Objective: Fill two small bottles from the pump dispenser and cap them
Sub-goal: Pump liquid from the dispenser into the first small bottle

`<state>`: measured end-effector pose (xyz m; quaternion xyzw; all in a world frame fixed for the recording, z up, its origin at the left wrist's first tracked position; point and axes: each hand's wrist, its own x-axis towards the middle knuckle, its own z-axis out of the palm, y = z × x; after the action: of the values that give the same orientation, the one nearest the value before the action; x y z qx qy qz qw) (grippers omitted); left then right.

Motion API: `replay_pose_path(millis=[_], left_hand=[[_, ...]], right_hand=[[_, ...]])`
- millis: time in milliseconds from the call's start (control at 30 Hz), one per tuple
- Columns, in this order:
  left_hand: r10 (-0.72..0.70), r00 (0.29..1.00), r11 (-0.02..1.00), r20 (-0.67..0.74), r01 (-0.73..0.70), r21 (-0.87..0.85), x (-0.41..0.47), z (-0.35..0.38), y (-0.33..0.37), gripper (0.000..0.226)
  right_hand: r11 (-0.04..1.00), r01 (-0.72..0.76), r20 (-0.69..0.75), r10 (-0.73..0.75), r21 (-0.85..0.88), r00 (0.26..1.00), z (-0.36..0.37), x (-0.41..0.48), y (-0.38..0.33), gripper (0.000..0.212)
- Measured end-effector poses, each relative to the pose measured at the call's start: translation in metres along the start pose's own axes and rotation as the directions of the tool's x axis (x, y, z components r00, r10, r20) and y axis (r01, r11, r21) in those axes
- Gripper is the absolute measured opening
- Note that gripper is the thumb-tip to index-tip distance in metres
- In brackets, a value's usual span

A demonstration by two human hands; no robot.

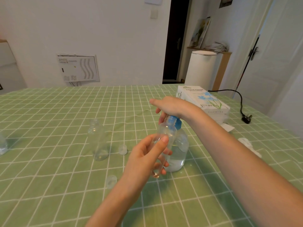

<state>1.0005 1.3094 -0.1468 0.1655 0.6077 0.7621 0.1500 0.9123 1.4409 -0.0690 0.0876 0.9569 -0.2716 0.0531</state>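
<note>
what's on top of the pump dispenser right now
The right hand lies over the blue pump head of the pump dispenser, covering its top. The small bottle in the left hand hides the spout.
</note>
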Motion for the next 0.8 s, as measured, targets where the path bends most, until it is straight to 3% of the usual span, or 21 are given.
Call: replay_pose_path(millis=[567,800], left_hand=[[0.025,1.000,1.000,-0.008,-0.025,-0.004,0.002,0.001,0.004,0.049],[0.002,1.000,1.000,-0.004,-0.002,0.008,-0.001,-0.002,0.001,0.046]], right_hand=[[1.000,0.012,0.019,-0.012,0.011,1.000,-0.008,0.004,-0.004,0.049],[1.000,-0.006,0.026,0.007,-0.025,1.000,0.002,0.004,0.000,0.059]])
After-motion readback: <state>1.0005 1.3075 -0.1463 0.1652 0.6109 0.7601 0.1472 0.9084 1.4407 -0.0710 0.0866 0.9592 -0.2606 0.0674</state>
